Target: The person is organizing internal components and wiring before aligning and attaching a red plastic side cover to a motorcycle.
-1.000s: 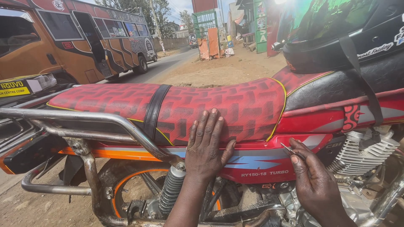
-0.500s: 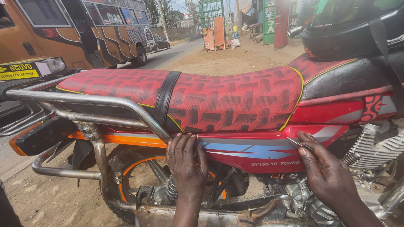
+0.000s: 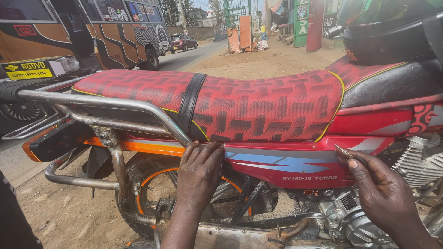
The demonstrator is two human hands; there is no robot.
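A red motorcycle stands side-on, with a red and black patterned seat (image 3: 240, 103) and a red side panel (image 3: 286, 166) below it. My left hand (image 3: 200, 173) presses its fingertips against the upper edge of the side panel, just under the seat. My right hand (image 3: 380, 191) pinches a small thin metal tool (image 3: 344, 151) against the front end of the same panel, near the engine (image 3: 420, 161). A dark helmet (image 3: 383, 30) rests on the tank at the top right.
A steel rear grab rail (image 3: 106, 103) juts out to the left. The rear wheel with an orange rim (image 3: 152, 184) sits below it. An orange bus (image 3: 87, 32) is parked behind on the road. Bare dirt ground lies under the motorcycle.
My left hand slid down from the seat to the upper edge of the side panel. My right hand stayed at the panel's front end with the small tool. The view moved closer.
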